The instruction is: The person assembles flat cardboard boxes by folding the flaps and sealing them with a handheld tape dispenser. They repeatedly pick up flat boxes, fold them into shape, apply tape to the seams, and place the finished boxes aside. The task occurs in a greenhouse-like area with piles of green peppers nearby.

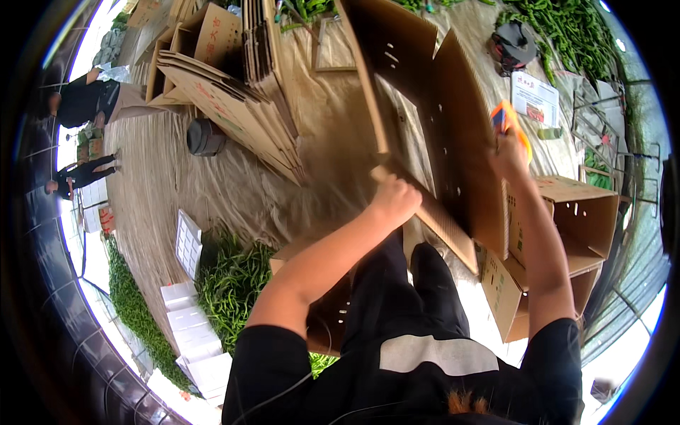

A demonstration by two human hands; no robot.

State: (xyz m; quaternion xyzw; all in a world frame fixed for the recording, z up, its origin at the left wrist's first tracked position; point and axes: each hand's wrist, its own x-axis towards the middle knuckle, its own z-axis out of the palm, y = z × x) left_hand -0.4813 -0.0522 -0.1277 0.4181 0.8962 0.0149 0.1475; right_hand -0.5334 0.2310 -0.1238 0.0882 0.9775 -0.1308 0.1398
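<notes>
A large brown cardboard carton (460,142) stands tilted open in front of my legs, its inside walls dotted with small holes. My left hand (398,200) is closed around a near flap (446,227) of this carton. At the carton's right side my right hand (510,154) grips an orange and blue tape dispenser (504,117), slightly blurred. The dispenser is beside the carton wall; whether it touches the cardboard I cannot tell.
Flattened cartons (234,120) lean in a stack at the left. Open cartons (577,219) stand by my right arm. Long green peppers (237,280) lie in heaps near white boxes (195,326). A dark round stool (205,137) is on the floor sheet; a person (85,99) stands far left.
</notes>
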